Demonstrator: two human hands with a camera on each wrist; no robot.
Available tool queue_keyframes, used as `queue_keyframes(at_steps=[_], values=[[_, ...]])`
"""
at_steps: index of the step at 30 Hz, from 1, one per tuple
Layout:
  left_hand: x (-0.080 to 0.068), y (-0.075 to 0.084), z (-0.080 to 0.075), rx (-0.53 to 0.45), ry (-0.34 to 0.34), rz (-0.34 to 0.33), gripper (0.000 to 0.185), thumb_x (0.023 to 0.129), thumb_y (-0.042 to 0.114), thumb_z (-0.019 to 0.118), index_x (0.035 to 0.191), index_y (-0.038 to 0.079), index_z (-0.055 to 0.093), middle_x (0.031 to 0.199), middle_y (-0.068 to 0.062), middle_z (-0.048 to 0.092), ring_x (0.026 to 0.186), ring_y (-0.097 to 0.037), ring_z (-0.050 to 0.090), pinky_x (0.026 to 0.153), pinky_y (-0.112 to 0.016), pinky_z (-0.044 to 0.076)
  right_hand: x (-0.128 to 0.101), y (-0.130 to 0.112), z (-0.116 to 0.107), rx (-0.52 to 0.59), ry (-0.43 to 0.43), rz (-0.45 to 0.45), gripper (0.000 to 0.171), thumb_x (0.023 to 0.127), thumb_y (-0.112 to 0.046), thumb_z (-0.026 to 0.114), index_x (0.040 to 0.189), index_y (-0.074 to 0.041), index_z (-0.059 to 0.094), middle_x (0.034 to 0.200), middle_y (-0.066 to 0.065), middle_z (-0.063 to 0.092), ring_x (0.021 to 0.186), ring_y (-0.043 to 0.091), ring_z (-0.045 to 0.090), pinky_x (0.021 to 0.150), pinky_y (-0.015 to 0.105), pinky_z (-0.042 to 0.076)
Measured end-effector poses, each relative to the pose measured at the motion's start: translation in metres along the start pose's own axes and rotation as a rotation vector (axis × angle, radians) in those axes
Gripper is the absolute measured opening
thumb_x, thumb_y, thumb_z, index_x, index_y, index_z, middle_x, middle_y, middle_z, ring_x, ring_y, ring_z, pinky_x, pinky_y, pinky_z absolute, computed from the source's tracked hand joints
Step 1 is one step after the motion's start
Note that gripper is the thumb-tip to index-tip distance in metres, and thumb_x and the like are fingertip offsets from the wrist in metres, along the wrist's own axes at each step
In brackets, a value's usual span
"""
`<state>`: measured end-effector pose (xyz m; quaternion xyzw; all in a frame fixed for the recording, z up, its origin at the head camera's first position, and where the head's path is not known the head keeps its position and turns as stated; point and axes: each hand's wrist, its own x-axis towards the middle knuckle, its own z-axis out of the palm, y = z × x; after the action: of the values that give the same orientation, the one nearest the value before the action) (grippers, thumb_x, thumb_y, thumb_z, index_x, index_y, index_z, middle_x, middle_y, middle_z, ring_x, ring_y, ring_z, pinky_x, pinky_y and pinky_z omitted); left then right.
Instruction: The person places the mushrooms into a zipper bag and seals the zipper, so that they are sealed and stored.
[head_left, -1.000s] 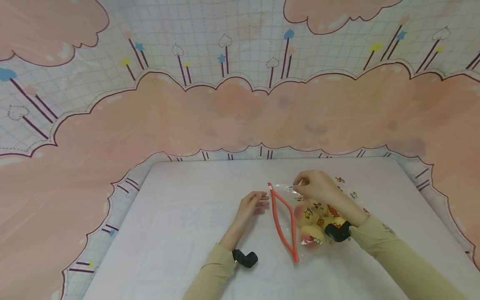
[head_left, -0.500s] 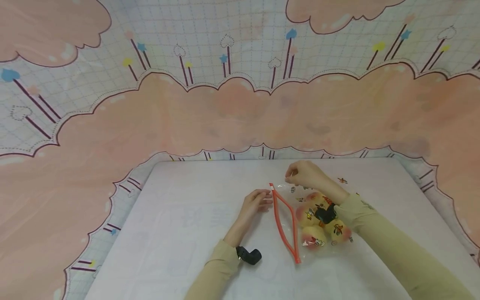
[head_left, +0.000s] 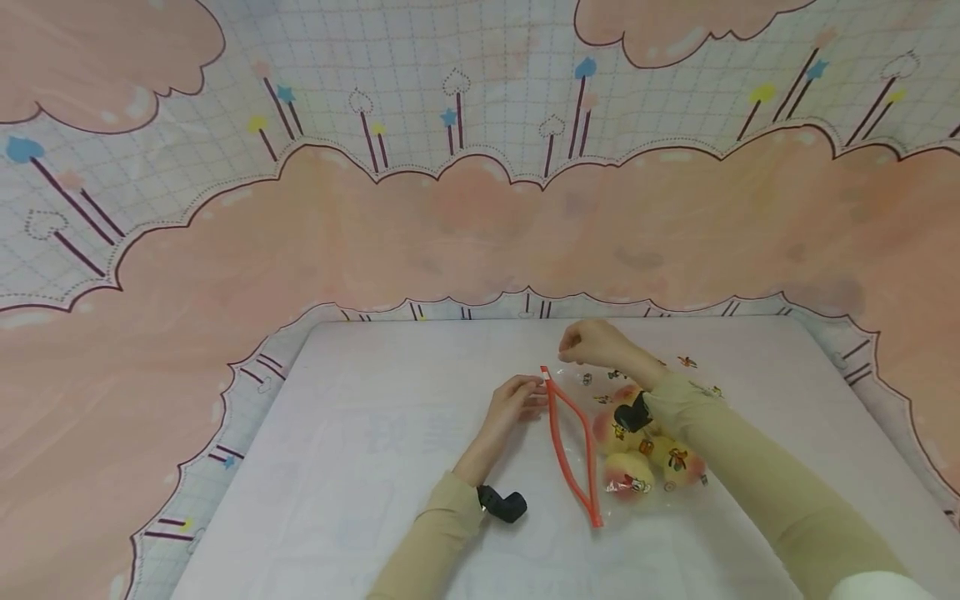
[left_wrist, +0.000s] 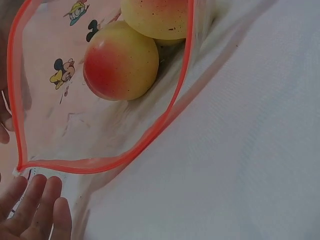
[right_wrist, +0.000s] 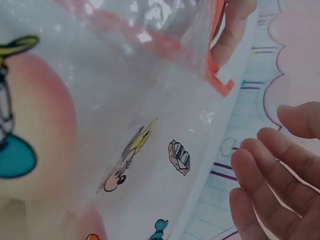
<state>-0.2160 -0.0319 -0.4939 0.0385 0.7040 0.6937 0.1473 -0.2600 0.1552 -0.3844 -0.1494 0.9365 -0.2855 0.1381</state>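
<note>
Zip bag (head_left: 630,433) on white table (head_left: 360,467), pink cloud backdrop (head_left: 450,217).

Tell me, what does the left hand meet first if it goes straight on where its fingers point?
Probably the far corner of the clear cartoon-printed zip bag's red zipper strip; left hand fingertips are almost there already.

One zip bag (head_left: 637,417) holds about four peaches (head_left: 626,471).

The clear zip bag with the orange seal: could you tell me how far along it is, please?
Done: yellow-red peaches lie inside the clear zip bag with the orange seal. In hand: the left hand touches the seal's far corner; the right hand hovers beside it. Left: the mouth gapes open, unsealed.
</note>
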Motion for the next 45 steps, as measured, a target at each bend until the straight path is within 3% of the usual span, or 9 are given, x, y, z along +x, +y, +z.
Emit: queue_keyframes(at_steps=[6, 14, 20, 23, 32, 37, 45], values=[[0.004, 0.0, 0.002, -0.025, 0.023, -0.019, 0.034, 0.1, 0.021, 0.048, 0.122, -0.004, 0.057, 0.118, -0.023, 0.066, 0.096, -0.024, 0.071, 0.08, -0.036, 0.059, 0.012, 0.003, 0.006, 0.021, -0.014, 0.021, 0.017, 0.088, -0.017, 0.065, 0.094, -0.002, 0.07, 0.087, 0.011, 0.069, 0.076, 0.018, 0.061, 0.068, 0.028, 0.049], [0.008, -0.002, 0.007, -0.047, 0.059, -0.032, 0.032, 0.098, 0.02, 0.052, 0.117, -0.006, 0.059, 0.11, -0.022, 0.069, 0.081, -0.009, 0.068, 0.075, -0.032, 0.059, 0.027, 0.01, 0.018, 0.078, -0.055, -0.029, 0.021, 0.089, -0.017, 0.062, 0.099, -0.001, 0.071, 0.099, 0.013, 0.072, 0.093, 0.023, 0.064, 0.086, 0.038, 0.052], [0.01, 0.001, 0.011, -0.066, 0.088, -0.026, 0.032, 0.097, 0.016, 0.054, 0.114, -0.01, 0.059, 0.104, -0.024, 0.07, 0.077, -0.011, 0.067, 0.075, -0.038, 0.059, 0.035, 0.009, 0.025, 0.088, -0.089, -0.077, 0.021, 0.088, -0.016, 0.061, 0.097, 0.0, 0.071, 0.092, 0.012, 0.072, 0.083, 0.019, 0.064, 0.073, 0.028, 0.051], [0.005, 0.01, 0.013, -0.067, 0.091, -0.023, 0.03, 0.096, 0.013, 0.054, 0.112, -0.012, 0.058, 0.101, -0.025, 0.07, 0.079, -0.014, 0.068, 0.079, -0.043, 0.059, 0.039, 0.009, 0.028, 0.061, -0.097, -0.08, 0.02, 0.087, -0.016, 0.061, 0.096, -0.002, 0.071, 0.09, 0.01, 0.071, 0.079, 0.015, 0.062, 0.069, 0.023, 0.047], [-0.001, 0.022, 0.017, -0.063, 0.116, -0.018, 0.031, 0.097, 0.016, 0.055, 0.109, -0.012, 0.06, 0.096, -0.022, 0.071, 0.076, -0.01, 0.066, 0.076, -0.04, 0.059, 0.036, 0.005, 0.031, 0.017, -0.122, -0.103, 0.021, 0.086, -0.011, 0.058, 0.097, 0.001, 0.071, 0.094, 0.014, 0.072, 0.084, 0.018, 0.061, 0.075, 0.029, 0.049], [-0.003, 0.028, 0.018, -0.046, 0.118, -0.008, 0.029, 0.097, 0.012, 0.054, 0.109, -0.014, 0.059, 0.101, -0.029, 0.069, 0.079, -0.015, 0.067, 0.08, -0.044, 0.058, 0.038, 0.007, 0.032, 0.051, -0.152, -0.093, 0.022, 0.082, -0.007, 0.056, 0.096, 0.0, 0.071, 0.089, 0.011, 0.071, 0.078, 0.014, 0.059, 0.069, 0.022, 0.045], [0.017, 0.013, 0.017, -0.025, 0.122, -0.001, 0.028, 0.096, 0.012, 0.056, 0.108, -0.013, 0.061, 0.102, -0.028, 0.069, 0.078, -0.013, 0.066, 0.084, -0.048, 0.057, 0.043, 0.008, 0.031, 0.007, -0.134, -0.061, 0.02, 0.081, -0.007, 0.058, 0.093, 0.0, 0.072, 0.087, 0.009, 0.072, 0.076, 0.014, 0.06, 0.067, 0.022, 0.046]])
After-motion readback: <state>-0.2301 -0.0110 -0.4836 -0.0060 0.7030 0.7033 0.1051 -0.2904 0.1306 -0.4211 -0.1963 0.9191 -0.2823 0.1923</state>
